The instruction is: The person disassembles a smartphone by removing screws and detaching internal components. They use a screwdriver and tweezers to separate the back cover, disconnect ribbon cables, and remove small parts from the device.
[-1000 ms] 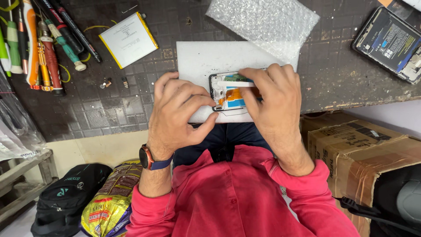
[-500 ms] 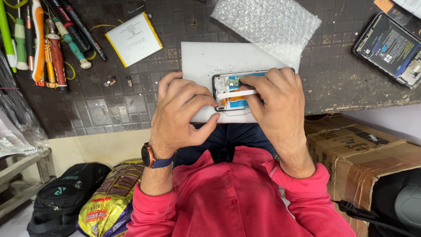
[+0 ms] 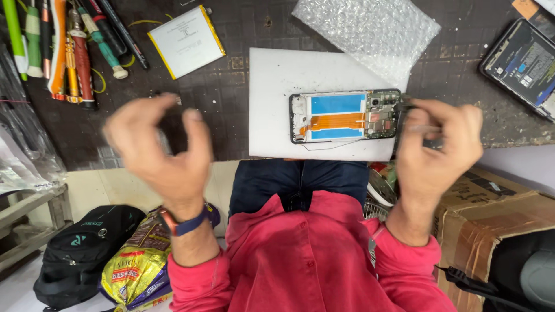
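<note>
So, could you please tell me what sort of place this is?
Probably a phone repair bench: an opened phone lies on a white mat, with screwdrivers and a loose battery alongside.

A dark, scuffed workbench with a grid-patterned mat (image 3: 231,104) carries a white rectangular sheet (image 3: 277,110). Left of the sheet lies a flat white yellow-edged battery (image 3: 186,40); farther left, a row of coloured screwdrivers (image 3: 69,52). Behind the sheet lies clear bubble wrap (image 3: 364,29); far right, a dark phone (image 3: 520,63).

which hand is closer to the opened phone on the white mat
Right. The right hand sits just beside the opened phone's camera end; the left hand is lifted well off to its other side.
</note>
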